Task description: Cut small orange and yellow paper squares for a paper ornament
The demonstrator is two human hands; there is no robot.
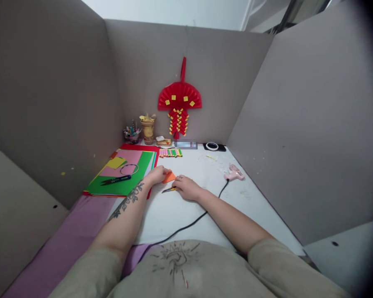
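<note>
A small orange piece of paper point(169, 177) lies between my two hands over the white tabletop. My left hand point(157, 175) is closed on its left edge, fingertips bent over the top. At the paper's right corner is my right hand point(188, 187), its fingers drawn together against it. A small dark-bladed cutting tool with a yellow handle point(168, 190) projects leftward from beneath the right thumb; whether the hand grips it or merely covers it, I cannot tell. Behind the hands sits a row of small pink, green and yellow paper rolls point(170, 153).
Coloured paper sheets point(136, 178) on the left carry dark-handled snips point(115, 180) and a ring point(129, 169). A pink glue gun point(234, 173) trails a black cord point(186, 227) under my right forearm. A red paper fan ornament point(179, 96) hangs on the grey back panel.
</note>
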